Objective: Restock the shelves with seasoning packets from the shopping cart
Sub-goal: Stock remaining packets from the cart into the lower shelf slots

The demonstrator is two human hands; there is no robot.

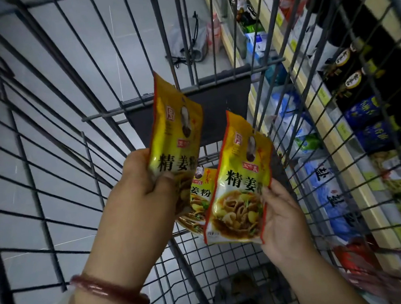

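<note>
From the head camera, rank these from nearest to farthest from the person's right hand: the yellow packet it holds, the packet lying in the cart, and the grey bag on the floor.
1. The yellow packet, pinched in the right hand itself.
2. The packet lying in the cart, just to the left, partly hidden behind the held ones.
3. The grey bag, far ahead on the floor beyond the cart.

Pale grey floor (53, 55), grey bag (188, 43) lying on it, dim light

Dim overall, w/ cool grey light on the floor (47, 51). Yellow packets (239, 180) are the brightest, w/ slight sheen. Wide-angle bends the cart wires (47, 131) outward at edges. Shelves (350, 104) at right soft, smeared; bottom corners blurry.
</note>
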